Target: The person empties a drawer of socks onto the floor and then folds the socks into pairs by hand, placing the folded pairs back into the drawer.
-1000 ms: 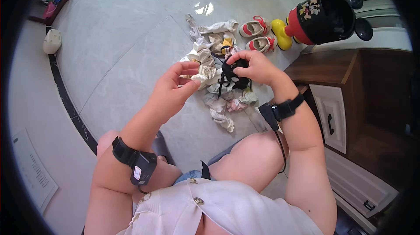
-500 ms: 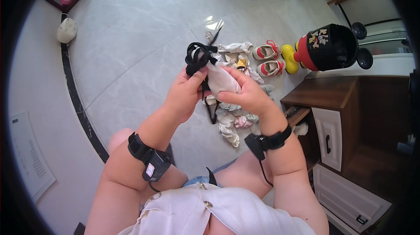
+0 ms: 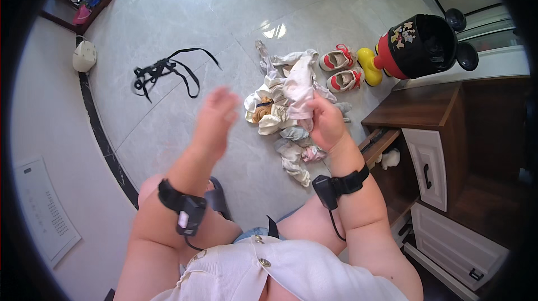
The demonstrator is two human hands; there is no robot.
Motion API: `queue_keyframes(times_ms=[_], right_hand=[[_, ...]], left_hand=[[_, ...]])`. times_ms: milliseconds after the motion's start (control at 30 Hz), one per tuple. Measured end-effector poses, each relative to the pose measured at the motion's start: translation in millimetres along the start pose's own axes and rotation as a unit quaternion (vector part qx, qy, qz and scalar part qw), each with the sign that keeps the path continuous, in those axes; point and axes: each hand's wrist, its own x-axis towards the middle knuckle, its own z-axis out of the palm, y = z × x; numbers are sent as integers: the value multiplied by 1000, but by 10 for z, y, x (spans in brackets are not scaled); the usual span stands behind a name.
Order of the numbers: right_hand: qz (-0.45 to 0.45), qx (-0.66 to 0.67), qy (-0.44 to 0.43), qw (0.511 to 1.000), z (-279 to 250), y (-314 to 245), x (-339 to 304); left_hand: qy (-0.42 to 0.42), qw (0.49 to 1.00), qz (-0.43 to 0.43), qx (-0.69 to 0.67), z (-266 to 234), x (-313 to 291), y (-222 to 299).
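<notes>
My right hand [image 3: 327,124] pinches the lower edge of a pale pinkish-white piece of clothing [image 3: 300,88], which hangs over a heap of small garments on the floor. Its exact kind cannot be made out. My left hand [image 3: 217,115] is in the air left of the heap, blurred by motion, with fingers loosely extended and nothing visible in them. Beyond it, a tangle of thin black straps [image 3: 168,72] lies on the tiles. In the heap are white garments [image 3: 273,123] with a brown patch among them, and crumpled grey and pink pieces [image 3: 294,161] nearer me.
Red-and-white children's shoes [image 3: 345,80] stand right of the heap, beside a black, red and yellow bin [image 3: 423,46]. A brown cabinet [image 3: 412,105] with white drawer fronts is at the right. A white device [image 3: 84,56] sits by the left wall.
The black straps have left my hands and now lie on the floor to the left. My left hand has come away from the pale garment, which hangs more spread out from my right hand.
</notes>
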Motion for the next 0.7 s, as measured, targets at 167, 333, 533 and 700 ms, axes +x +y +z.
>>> queue_keyframes(times_ms=[167,333,533,700], right_hand=[[33,-180,6,983,386,107,-185],[-111,-231,22,966,335,97,-370],[-83,-156,14,984,187,-242,-465],[-128,-183,14,975,50,-179,-454]], left_hand=[[-193,914,199,298,306,-112,-330],[-136,950,105,259,454,69,-328],[-204,945,98,237,712,13,-449],[-244,904,151,316,843,-35,-445]])
